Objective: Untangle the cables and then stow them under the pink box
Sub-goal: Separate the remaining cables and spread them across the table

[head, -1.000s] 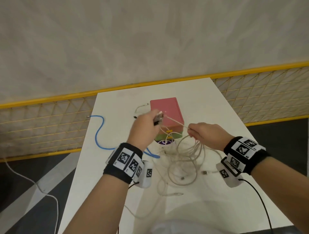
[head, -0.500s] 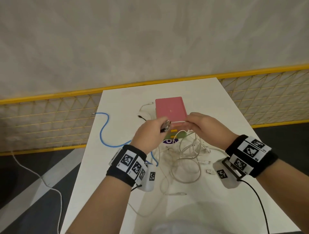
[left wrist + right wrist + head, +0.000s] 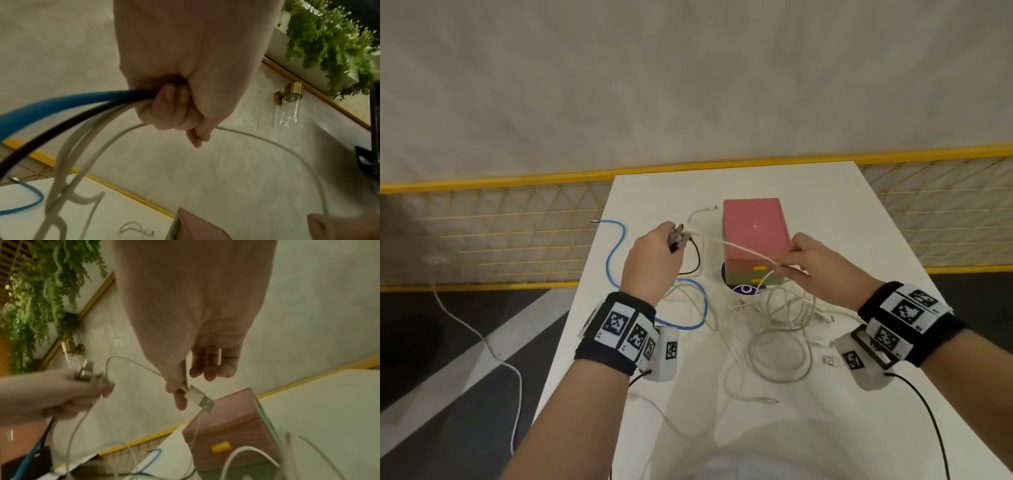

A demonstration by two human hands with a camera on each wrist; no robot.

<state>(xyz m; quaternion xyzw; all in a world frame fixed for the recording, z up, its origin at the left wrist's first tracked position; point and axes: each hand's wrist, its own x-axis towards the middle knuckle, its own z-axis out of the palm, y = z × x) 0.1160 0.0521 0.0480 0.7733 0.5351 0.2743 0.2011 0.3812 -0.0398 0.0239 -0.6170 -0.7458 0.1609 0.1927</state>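
the hands, which met just in front of the pink box (image 3: 755,228) half a second ago, are now apart again. the left hand (image 3: 652,262) has swung out to the left of the box, its bundle of plugs (image 3: 678,236) now over bare table (image 3: 842,205) instead of the box's near edge. the right hand (image 3: 815,265) has drawn back to the right, pinching a white cable (image 3: 743,248) that now runs taut between the two hands across the box's near left corner. the black cable (image 3: 693,260) now shows as a loop below the left hand. the heap of white loops (image 3: 784,318) on the table lies a little looser, more spread.
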